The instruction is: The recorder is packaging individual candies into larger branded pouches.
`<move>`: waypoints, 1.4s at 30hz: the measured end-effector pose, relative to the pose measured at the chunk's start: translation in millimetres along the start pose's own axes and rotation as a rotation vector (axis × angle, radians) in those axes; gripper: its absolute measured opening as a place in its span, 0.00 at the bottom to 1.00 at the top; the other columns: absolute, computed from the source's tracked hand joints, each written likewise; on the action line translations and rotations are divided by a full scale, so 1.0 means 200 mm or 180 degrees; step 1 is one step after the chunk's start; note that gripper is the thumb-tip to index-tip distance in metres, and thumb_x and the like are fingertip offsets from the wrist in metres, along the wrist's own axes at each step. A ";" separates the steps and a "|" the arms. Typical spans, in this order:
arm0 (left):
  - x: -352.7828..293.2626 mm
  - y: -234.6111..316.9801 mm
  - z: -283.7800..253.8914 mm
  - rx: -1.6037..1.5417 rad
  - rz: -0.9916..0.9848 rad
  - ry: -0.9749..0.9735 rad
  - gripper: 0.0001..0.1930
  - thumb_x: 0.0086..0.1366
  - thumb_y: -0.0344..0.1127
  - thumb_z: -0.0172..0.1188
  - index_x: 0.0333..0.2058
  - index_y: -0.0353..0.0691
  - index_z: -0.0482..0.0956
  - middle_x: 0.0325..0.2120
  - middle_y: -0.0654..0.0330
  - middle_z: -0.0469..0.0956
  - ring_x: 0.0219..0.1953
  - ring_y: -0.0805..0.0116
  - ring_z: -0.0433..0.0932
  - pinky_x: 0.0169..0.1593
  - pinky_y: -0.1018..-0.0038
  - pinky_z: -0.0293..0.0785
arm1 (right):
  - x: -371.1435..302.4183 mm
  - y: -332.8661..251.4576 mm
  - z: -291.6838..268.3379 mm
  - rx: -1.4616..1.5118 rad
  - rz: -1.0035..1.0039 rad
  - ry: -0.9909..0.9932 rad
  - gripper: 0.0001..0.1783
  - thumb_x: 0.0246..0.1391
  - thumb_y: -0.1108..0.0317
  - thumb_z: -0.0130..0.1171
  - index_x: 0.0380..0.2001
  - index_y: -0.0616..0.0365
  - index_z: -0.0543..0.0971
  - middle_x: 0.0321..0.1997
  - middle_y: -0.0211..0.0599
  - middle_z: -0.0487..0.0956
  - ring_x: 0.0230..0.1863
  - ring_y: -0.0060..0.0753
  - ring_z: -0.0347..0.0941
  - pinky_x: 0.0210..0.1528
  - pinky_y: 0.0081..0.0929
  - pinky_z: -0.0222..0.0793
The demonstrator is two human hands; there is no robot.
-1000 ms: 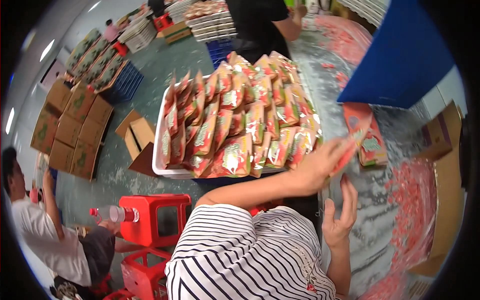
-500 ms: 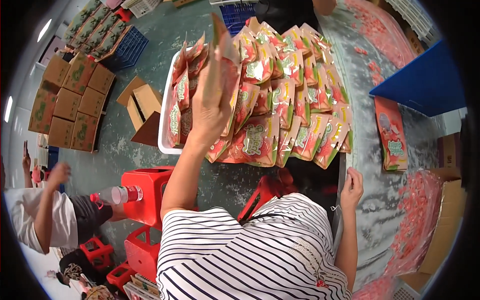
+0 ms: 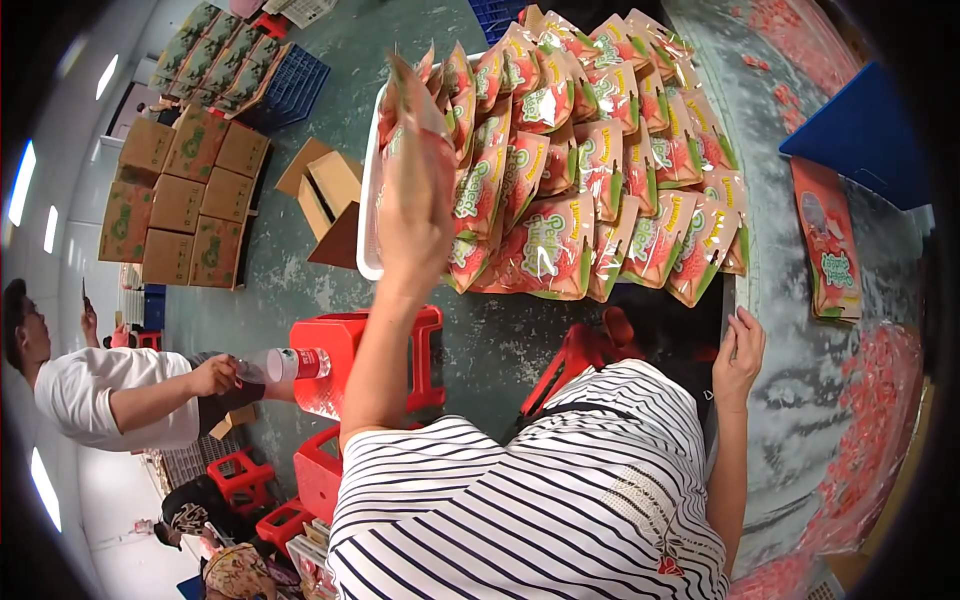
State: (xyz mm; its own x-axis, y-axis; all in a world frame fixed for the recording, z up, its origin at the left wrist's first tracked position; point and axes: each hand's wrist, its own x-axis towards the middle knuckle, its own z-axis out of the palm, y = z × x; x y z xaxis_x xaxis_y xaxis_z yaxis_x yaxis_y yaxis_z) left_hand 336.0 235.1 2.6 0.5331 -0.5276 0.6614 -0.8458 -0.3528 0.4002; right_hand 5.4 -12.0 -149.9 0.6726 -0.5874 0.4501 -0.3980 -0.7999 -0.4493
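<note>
My left hand (image 3: 412,235) is closed on an upright red and green snack pouch (image 3: 425,110), blurred by motion, above the left side of a white tray (image 3: 369,240). Rows of similar shiny snack pouches (image 3: 545,245) stand and lean in the tray, overlapping, and several stick out past its near edge. At the table's left edge, my right hand (image 3: 738,355) rests with its fingers loosely bent and apart, with nothing visible in it. It lies just below the nearest right-hand pouches, not touching them.
On the grey table (image 3: 770,400) lie a flat stack of pouches (image 3: 828,250), a blue panel (image 3: 865,140) and small red pieces under clear plastic (image 3: 875,420). Left are a red stool (image 3: 355,345), an open carton (image 3: 320,190), stacked cartons (image 3: 200,205) and a seated person (image 3: 120,395).
The whole view has shifted, so the tray sits higher and further right. My left hand still grips the pouch. The person at the left has lowered a hand onto the bottle on the stool.
</note>
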 end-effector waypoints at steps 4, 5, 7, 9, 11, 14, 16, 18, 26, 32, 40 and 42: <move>-0.28 0.02 0.14 0.1085 -0.0066 -0.0398 0.30 0.60 0.25 0.56 0.62 0.37 0.59 0.49 0.45 0.69 0.47 0.45 0.72 0.50 0.59 0.72 | 0.01 -0.01 0.00 0.0177 0.0064 -0.0029 0.09 0.54 0.81 0.52 0.38 0.67 0.76 0.47 0.46 0.75 0.48 0.48 0.72 0.51 0.38 0.68; -0.33 0.05 0.16 0.1080 -0.0086 -0.0508 0.31 0.58 0.24 0.56 0.61 0.36 0.60 0.50 0.45 0.68 0.47 0.45 0.71 0.50 0.58 0.72 | 0.00 0.00 0.00 0.0192 0.0057 -0.0020 0.09 0.54 0.81 0.52 0.38 0.67 0.76 0.47 0.46 0.75 0.48 0.48 0.72 0.51 0.38 0.68; -0.39 0.07 0.15 0.1203 -0.0031 -0.0630 0.32 0.56 0.23 0.56 0.61 0.36 0.60 0.53 0.44 0.65 0.51 0.44 0.69 0.50 0.59 0.72 | 0.00 0.00 -0.01 0.0185 0.0105 -0.0033 0.09 0.54 0.81 0.52 0.39 0.67 0.76 0.47 0.46 0.75 0.48 0.48 0.71 0.52 0.38 0.67; -0.43 0.07 0.13 0.1183 -0.0117 -0.0489 0.34 0.54 0.23 0.56 0.62 0.37 0.59 0.53 0.42 0.64 0.53 0.43 0.67 0.52 0.59 0.70 | -0.01 0.00 0.00 0.0220 0.0100 -0.0026 0.09 0.54 0.80 0.52 0.39 0.66 0.76 0.47 0.46 0.75 0.48 0.48 0.71 0.52 0.38 0.67; -0.48 0.02 0.14 0.1301 -0.0139 -0.0480 0.35 0.53 0.23 0.57 0.62 0.38 0.58 0.53 0.41 0.63 0.54 0.42 0.66 0.54 0.59 0.69 | -0.01 0.01 0.00 0.0246 0.0105 -0.0009 0.10 0.54 0.80 0.52 0.40 0.66 0.76 0.47 0.45 0.75 0.49 0.48 0.71 0.52 0.38 0.67; -0.51 -0.08 0.13 0.1455 0.0154 -0.0457 0.34 0.55 0.24 0.56 0.62 0.39 0.58 0.53 0.42 0.63 0.53 0.42 0.67 0.54 0.58 0.69 | -0.01 0.01 0.00 0.0274 0.0120 0.0023 0.09 0.54 0.80 0.51 0.39 0.66 0.77 0.47 0.45 0.75 0.48 0.48 0.71 0.52 0.37 0.67; -0.51 -0.10 0.10 0.1427 0.0005 -0.0410 0.34 0.55 0.24 0.56 0.62 0.39 0.58 0.53 0.42 0.64 0.52 0.42 0.67 0.53 0.59 0.69 | 0.00 0.01 0.01 0.0322 0.0087 0.0021 0.09 0.55 0.80 0.51 0.39 0.66 0.76 0.47 0.45 0.75 0.48 0.48 0.71 0.52 0.37 0.67; -0.49 -0.14 0.06 0.1552 -0.0010 -0.0277 0.34 0.56 0.26 0.57 0.62 0.39 0.58 0.51 0.42 0.64 0.50 0.43 0.69 0.50 0.59 0.71 | -0.01 0.01 0.00 0.0316 0.0089 0.0057 0.08 0.55 0.79 0.51 0.38 0.66 0.76 0.46 0.45 0.76 0.48 0.48 0.72 0.51 0.37 0.68; -0.35 -0.31 -0.07 0.1834 -0.0109 0.0109 0.34 0.57 0.21 0.52 0.63 0.38 0.54 0.46 0.45 0.68 0.46 0.42 0.70 0.45 0.58 0.71 | -0.03 0.03 -0.01 0.0346 0.0116 0.0040 0.08 0.57 0.79 0.50 0.39 0.65 0.75 0.46 0.45 0.75 0.48 0.47 0.72 0.52 0.35 0.68; -0.36 -0.31 -0.01 0.1768 -0.0200 -0.0350 0.34 0.55 0.23 0.55 0.62 0.39 0.56 0.45 0.47 0.69 0.44 0.46 0.71 0.45 0.59 0.72 | -0.04 0.03 -0.01 0.0362 0.0143 0.0068 0.08 0.57 0.79 0.50 0.39 0.65 0.75 0.46 0.45 0.76 0.48 0.47 0.72 0.51 0.35 0.68; -0.51 -0.34 0.09 0.2366 0.0000 -0.0904 0.26 0.54 0.27 0.54 0.54 0.32 0.67 0.47 0.52 0.73 0.62 0.45 0.60 0.68 0.48 0.41 | -0.03 0.02 -0.01 0.0433 0.0183 0.0087 0.08 0.57 0.79 0.50 0.39 0.66 0.75 0.46 0.46 0.76 0.48 0.47 0.72 0.51 0.36 0.67; -0.54 -0.37 0.11 0.2488 0.0023 -0.0713 0.26 0.54 0.27 0.55 0.54 0.32 0.67 0.46 0.51 0.75 0.64 0.44 0.58 0.67 0.45 0.40 | -0.03 0.02 -0.01 0.0444 0.0182 0.0091 0.08 0.57 0.79 0.50 0.39 0.66 0.75 0.46 0.46 0.76 0.48 0.48 0.72 0.51 0.36 0.67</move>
State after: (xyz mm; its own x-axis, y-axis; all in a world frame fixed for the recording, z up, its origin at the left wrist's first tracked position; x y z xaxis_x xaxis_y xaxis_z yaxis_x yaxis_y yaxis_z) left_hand 341.6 300.9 -113.5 0.5895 -0.6447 0.4867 -0.6334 -0.7428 -0.2169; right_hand -2.0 -11.7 -152.0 0.6325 -0.6364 0.4416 -0.3431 -0.7413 -0.5769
